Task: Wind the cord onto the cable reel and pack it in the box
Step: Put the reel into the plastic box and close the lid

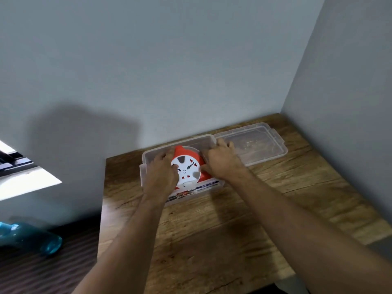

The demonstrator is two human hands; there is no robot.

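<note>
An orange cable reel with a round white socket face lies flat inside a clear plastic box at the back of the wooden table. My left hand grips the reel's left side. My right hand holds its right side, fingers over the box's far right rim. The cord is not visible; my hands hide the reel's edges. A printed label shows through the box's front wall.
The box's clear lid lies on the table just right of the box, against the wall. The wooden table sits in a corner between two grey walls. A blue object lies on the dark floor at left.
</note>
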